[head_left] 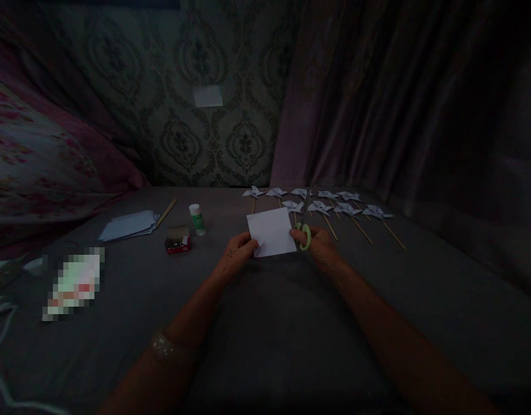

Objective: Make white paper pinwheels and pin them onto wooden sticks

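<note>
A square sheet of white paper [271,230] is held up in front of me, with a small slit or folded piece near its lower left corner. My left hand [239,253] pinches that lower left corner between thumb and fingers. At the sheet's right edge my right hand [319,245] is closed, its thumb on the paper. Scissors [306,233] with light green handles are also in my right hand, blades pointing up and away. Behind the sheet lie several paper pinwheels [321,207] on wooden sticks, in two rows.
Left of my hands are a glue stick [198,220], a small red open box [177,240] of small items, a stack of paper [129,225] and thin sticks [166,211]. A blurred-out packet [75,282] and a white cable [1,357] lie farther left. Curtains [356,86] hang at right.
</note>
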A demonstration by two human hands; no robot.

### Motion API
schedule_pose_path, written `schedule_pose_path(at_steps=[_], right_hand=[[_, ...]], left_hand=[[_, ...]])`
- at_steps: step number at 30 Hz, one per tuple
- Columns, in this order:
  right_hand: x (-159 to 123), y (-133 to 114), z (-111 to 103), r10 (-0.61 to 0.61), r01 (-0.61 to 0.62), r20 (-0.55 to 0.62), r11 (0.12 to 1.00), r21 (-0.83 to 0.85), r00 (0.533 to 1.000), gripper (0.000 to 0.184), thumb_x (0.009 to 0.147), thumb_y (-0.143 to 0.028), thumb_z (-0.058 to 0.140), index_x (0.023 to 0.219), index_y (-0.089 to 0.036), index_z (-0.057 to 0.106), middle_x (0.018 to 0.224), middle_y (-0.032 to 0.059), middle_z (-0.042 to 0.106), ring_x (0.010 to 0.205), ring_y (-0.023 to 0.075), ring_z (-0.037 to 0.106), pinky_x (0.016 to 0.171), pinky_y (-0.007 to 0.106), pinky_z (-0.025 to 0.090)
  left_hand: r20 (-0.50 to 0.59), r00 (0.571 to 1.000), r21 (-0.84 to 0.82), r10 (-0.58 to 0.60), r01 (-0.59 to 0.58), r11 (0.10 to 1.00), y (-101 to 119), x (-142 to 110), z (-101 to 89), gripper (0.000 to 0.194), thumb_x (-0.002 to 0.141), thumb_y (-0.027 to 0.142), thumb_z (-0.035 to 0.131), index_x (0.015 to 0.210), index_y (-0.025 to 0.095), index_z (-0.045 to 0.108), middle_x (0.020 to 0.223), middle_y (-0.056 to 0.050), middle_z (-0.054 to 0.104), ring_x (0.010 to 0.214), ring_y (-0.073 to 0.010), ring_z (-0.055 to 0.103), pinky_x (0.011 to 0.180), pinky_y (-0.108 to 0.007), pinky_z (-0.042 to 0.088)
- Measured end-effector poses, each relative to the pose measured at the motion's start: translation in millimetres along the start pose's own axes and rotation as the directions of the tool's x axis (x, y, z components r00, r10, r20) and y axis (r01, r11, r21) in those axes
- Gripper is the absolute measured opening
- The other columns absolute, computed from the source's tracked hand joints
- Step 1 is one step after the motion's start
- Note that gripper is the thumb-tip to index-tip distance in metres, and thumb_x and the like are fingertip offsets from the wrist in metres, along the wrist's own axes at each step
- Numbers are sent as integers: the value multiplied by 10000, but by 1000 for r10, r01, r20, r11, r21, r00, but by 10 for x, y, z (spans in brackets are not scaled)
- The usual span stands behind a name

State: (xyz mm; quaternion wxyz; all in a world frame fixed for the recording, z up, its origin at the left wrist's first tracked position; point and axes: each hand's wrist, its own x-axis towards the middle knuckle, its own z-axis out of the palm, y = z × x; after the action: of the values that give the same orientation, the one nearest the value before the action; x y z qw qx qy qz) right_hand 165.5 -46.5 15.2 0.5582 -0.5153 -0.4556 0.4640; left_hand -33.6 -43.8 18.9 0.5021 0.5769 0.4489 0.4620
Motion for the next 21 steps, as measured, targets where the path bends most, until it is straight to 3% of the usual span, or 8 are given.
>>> schedule_pose_path(at_steps=[2,5,9,14,21], right_hand=[[-4,-5,12,6,-7,-8,1000,-28,1000,356,475,-399,792,677,-137,661,642,8,620,590,119,510,564,259,376],[-16,12,40,19,-19,12,998,-64,1000,352,468,-401,786,661,-135,660,637,15,625,583,121,507,551,258,368],[-19,71,112,5,-4,29,999,-40,1000,361,460,-399,783,675,-135,665,650,21,635,589,129,515,550,261,373],[45,58,245,-63,67,-46,993,97,997,370,445,-417,779,654,-146,637,602,-15,583,563,107,469,545,256,363],[160,-91,497,-176,192,-109,968,163,978,326,480,-404,748,652,-155,629,591,-34,544,567,95,430,537,241,347]], left_hand=[[-3,1000,6,-7,7,1000,-11,13,-8,91,588,225,558,601,156,616,559,9,523,546,-126,458,501,-231,331],[-91,995,-42,-43,40,998,-50,49,-30,58,585,217,606,578,159,610,571,-6,551,554,-135,491,501,-238,375],[-194,969,-269,-155,99,958,-106,112,-69,162,573,276,734,634,154,646,624,-25,602,562,-131,534,525,-241,418],[-77,972,-482,-223,159,861,-81,100,-24,329,538,352,827,746,141,683,707,-44,650,643,-131,596,556,-226,416],[-3,937,-660,-350,261,705,11,29,61,241,553,246,835,694,152,663,783,-49,670,652,-112,582,574,-217,430]])
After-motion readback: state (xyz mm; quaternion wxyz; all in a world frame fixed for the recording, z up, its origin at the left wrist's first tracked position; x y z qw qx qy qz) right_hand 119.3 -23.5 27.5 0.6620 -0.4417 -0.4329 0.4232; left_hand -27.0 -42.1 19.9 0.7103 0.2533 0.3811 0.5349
